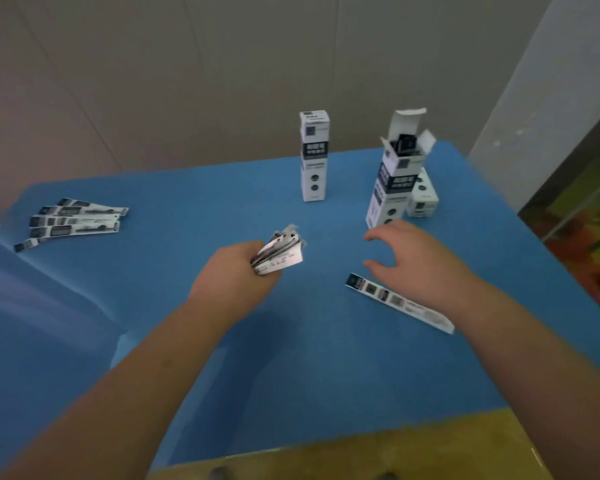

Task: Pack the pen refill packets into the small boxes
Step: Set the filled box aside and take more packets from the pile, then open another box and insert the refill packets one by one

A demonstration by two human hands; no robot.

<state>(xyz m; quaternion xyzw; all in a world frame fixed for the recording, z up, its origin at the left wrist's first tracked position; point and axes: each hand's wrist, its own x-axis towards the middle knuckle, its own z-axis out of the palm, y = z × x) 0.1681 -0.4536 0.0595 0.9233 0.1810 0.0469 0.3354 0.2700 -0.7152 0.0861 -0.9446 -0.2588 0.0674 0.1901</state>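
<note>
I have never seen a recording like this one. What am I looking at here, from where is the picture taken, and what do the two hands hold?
There is no machine here: a person works with bare hands, and one camera worn on the head looks down at them. The left hand grips a bundle of refill packets. The right hand is open and holds nothing; it hovers above a single packet lying on the blue table. More loose packets lie at the far left. At the back stand a closed box, an open box with packets inside, and behind that a third box.
</note>
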